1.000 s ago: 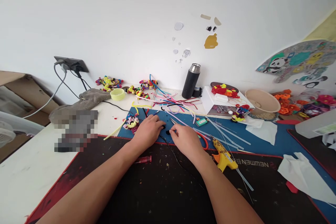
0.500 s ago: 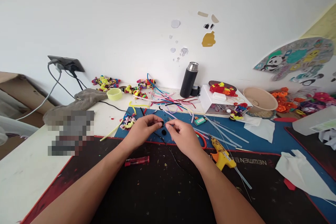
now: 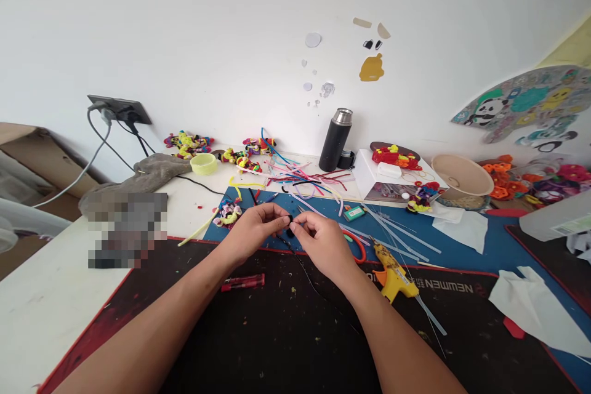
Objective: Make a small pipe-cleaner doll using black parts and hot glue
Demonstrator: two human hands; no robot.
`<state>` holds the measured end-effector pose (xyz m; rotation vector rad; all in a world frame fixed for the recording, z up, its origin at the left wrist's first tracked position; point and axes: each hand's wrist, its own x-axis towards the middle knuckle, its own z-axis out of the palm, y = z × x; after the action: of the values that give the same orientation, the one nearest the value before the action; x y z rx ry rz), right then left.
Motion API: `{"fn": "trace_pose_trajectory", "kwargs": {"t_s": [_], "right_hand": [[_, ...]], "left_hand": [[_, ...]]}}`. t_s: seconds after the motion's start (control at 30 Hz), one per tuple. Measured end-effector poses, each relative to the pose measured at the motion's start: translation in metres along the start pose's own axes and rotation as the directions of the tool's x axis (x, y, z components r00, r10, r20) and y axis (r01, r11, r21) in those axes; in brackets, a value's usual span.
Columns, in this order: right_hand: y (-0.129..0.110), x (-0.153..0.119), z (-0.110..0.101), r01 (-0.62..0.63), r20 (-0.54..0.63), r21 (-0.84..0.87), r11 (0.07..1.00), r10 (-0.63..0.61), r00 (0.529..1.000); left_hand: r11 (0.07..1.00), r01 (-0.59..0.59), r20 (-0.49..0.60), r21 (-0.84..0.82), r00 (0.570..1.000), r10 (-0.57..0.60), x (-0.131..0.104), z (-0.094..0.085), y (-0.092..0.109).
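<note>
Left hand [image 3: 252, 229], nine o'clock of small black piece [image 3: 290, 220]: pinched it. Right hand [image 3: 321, 238], four o'clock: fingertips adjoined piece, grip indiscernible. Yellow glue gun [image 3: 393, 272], four o'clock, farther out: lay partly on dark mat [image 3: 286, 332].

hands [image 3: 253, 233] meet at small black piece [image 3: 290, 220] | yellow glue gun [image 3: 396, 278] rightward | black flask [image 3: 335, 141] standing

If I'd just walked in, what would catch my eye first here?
Probably the left hand pinching a small black piece mid-desk, with the right hand close beside it. Then the bright yellow glue gun lying right of both hands, and the tall black flask beyond them, near the wall.
</note>
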<state>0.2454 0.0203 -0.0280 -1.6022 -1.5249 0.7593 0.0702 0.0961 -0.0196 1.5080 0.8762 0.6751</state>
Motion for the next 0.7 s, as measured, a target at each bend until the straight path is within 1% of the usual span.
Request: {"fn": "trace_pose_trajectory", "kwargs": {"t_s": [0.13,0.27,0.37,0.57,0.7], "right_hand": [[-0.0013,0.0003,-0.0010,0.011,-0.017,-0.017,1.000,-0.012,1.000],[-0.0015,0.0003,-0.0015,0.004,-0.019,-0.003,1.000,-0.004,1.000],[-0.0006,0.0003,-0.0011,-0.002,-0.022,-0.005,1.000,0.002,1.000],[0.0011,-0.0001,0.0001,0.006,-0.024,0.035,0.999,-0.005,1.000],[-0.0008,-0.0005,0.0002,-0.010,-0.009,0.040,0.999,0.011,1.000]], "left_hand": [[1.000,0.016,-0.005,-0.013,1.000,-0.016,0.0002,-0.0019,0.0009],[0.996,0.056,0.055,-0.075,0.997,-0.052,0.0005,-0.0039,0.0008],[0.996,0.066,0.078,-0.054,0.995,-0.061,0.0007,-0.0043,0.0006],[1.000,0.009,0.033,0.028,0.999,-0.010,-0.0002,-0.0022,0.0001],[0.990,-0.054,-0.021,0.127,0.998,0.057,-0.0038,0.0007,0.0005]]}}
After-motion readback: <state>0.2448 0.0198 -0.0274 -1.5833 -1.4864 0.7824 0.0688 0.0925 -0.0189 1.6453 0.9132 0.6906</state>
